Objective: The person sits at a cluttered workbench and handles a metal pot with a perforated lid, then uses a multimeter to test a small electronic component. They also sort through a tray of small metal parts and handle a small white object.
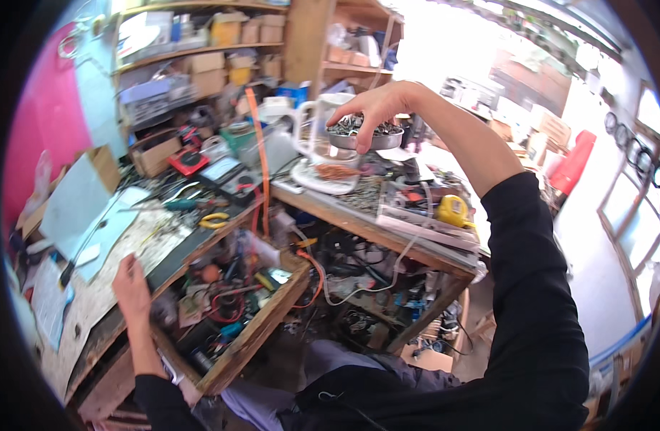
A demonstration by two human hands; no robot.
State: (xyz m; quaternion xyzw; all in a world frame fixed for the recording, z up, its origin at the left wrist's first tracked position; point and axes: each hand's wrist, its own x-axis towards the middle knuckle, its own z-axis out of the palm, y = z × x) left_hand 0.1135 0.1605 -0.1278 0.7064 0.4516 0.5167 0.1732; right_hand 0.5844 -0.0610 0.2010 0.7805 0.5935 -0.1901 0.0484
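Note:
My right hand (pixel 380 113) reaches far forward over the bench, thumb and fingers gripping the rim of a round, shallow metal dish (pixel 382 141). A heap of small dark metal pieces, which look like screws, fills the dish. Under and behind it stands a white appliance-like frame (pixel 306 129) with an upright handle and a pale base; a bundle of copper-coloured wire (pixel 335 171) lies on that base. My left hand (pixel 132 287) is low over the front edge of the left worktop, beside an open drawer. Its fingers are blurred, and nothing shows in them.
The open wooden drawer (pixel 290 289) is crammed with tools and cables. Yellow-handled pliers (pixel 214 220), a red multimeter (pixel 188 161) and papers clutter the left worktop. A yellow tape measure (pixel 453 211) lies at right. An orange strap (pixel 259 154) hangs between the benches; loose cords dangle below.

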